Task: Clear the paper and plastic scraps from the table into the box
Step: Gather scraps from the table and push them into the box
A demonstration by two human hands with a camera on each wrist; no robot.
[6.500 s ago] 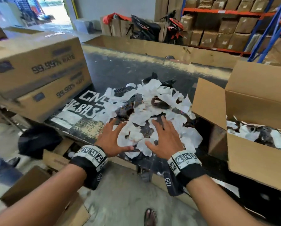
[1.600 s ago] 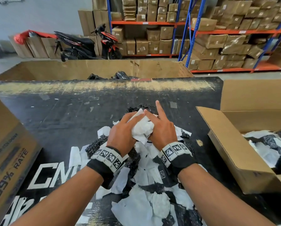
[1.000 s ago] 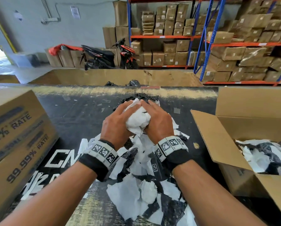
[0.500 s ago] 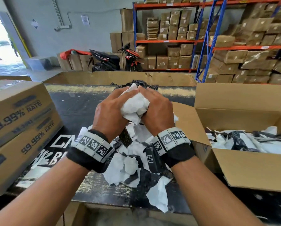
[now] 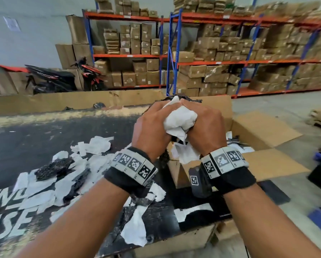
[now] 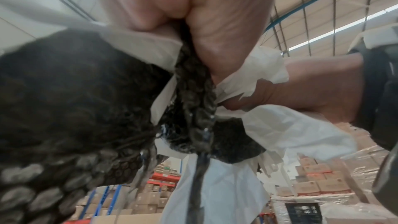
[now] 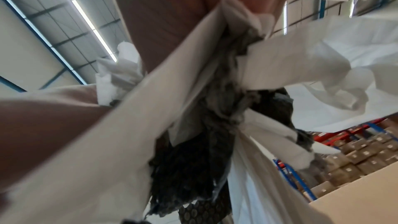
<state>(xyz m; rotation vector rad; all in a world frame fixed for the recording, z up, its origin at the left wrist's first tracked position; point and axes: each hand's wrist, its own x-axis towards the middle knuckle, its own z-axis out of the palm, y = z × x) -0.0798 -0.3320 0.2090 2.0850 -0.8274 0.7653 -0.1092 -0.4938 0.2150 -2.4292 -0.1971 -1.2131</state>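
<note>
Here, in the head view, the left hand (image 5: 152, 131) and right hand (image 5: 205, 127) are pressed together with fingers curled inward, clamping a bundle of scraps (image 5: 180, 119) between them. The bundle consists of white paper with black plastic mesh visible at its top and underside. It is held in the air above the near left edge of the open cardboard box (image 5: 258, 127), which stands off the right end of the table (image 5: 35, 135). Loose scraps (image 5: 66, 175), white and black, lie on the table to the left of and below the left wrist. Shelving with cartons (image 5: 221, 53) fills the background.

In the left wrist view, the left hand (image 6: 206, 23) grips the bundle (image 6: 193, 91): black mesh strands emerge from the closed palm, flanked by white paper. The right hand (image 6: 301, 88) is visible at the right, touching the same bundle.

In the right wrist view, the right hand (image 7: 183, 6) is closed on the bundle (image 7: 215, 108); white paper and dark mesh hang below it. The box (image 7: 355, 202) wall appears at lower right.
</note>
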